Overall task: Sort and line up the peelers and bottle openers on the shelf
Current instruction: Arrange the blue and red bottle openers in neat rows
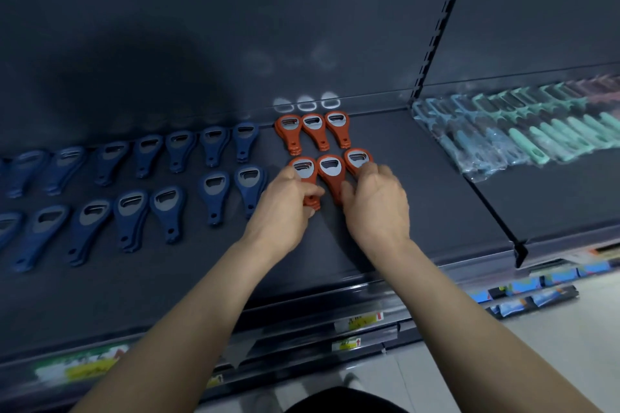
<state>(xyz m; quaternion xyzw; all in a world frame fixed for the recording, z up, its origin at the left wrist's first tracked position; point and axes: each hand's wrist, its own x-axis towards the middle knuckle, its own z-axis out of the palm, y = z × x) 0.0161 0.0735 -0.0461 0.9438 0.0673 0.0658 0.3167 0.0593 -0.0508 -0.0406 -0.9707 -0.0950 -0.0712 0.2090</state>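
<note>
Dark shelf [419, 198], orange openers [330, 186], handles toward viewer

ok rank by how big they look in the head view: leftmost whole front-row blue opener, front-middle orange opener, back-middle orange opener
1. leftmost whole front-row blue opener
2. front-middle orange opener, handle partly hidden
3. back-middle orange opener
Same shape, so nearness may explain it.

From my feed, the left forearm [208, 312] and right forearm [459, 312] are uncovered from the near edge up to the left hand [285, 208] and right hand [375, 208], both bare. At near centre is a black garment [342, 402] with a rounded outline. Just beyond it is a pale shape [350, 380], possibly a shoe, too blurred to tell.
</note>
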